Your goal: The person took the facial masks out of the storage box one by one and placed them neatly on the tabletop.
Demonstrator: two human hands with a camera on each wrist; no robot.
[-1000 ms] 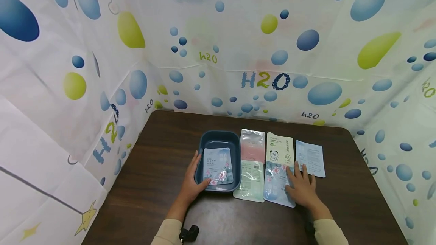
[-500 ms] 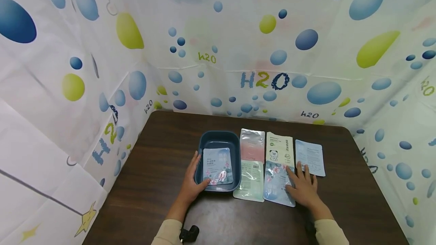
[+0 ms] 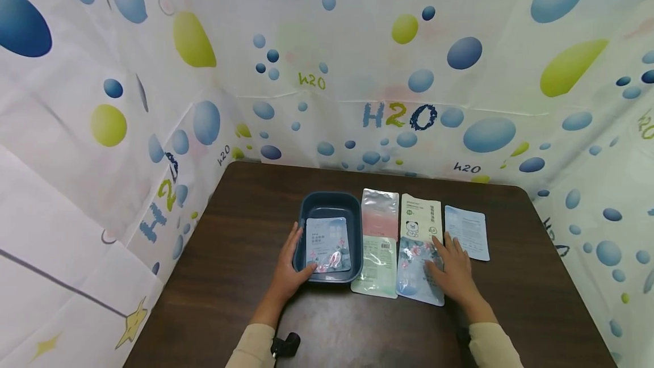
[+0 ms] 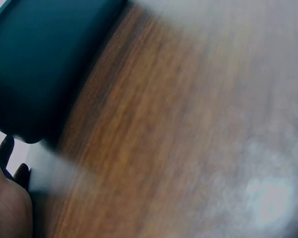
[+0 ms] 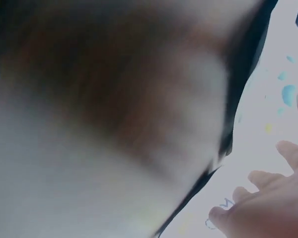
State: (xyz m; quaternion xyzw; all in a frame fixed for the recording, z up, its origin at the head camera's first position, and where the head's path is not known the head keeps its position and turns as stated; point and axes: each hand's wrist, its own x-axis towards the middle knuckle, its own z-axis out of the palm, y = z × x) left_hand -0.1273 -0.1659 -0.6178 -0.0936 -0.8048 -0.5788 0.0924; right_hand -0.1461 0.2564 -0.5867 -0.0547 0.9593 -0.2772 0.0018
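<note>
In the head view, my left hand [image 3: 287,273] rests against the left side and near corner of a dark blue plastic basin [image 3: 356,231], fingers straight, thumb over the near rim. A blue-and-white face mask sachet with pink flowers [image 3: 327,246] lies inside the basin. My right hand [image 3: 456,274] lies over the right edge of a similar blue flowered sachet [image 3: 415,277], fingers extended and index tip near its top edge. That sachet overlaps a cream sachet with a bear drawing [image 3: 420,212]. The right wrist view shows the fingers [image 5: 268,179] loosely spread.
Left of the right hand's sachets lie a silver-and-pink sachet [image 3: 380,214] and a pale green one [image 3: 375,268]. A light blue printed sachet [image 3: 467,233] lies at the right. The brown table [image 3: 245,214] meets a patterned curtain [image 3: 357,55] behind.
My right hand has slid slightly away from me and left over the blue flowered sachet, its fingers drawing closer together. The left hand stays at the basin. The head view has shifted slightly.
</note>
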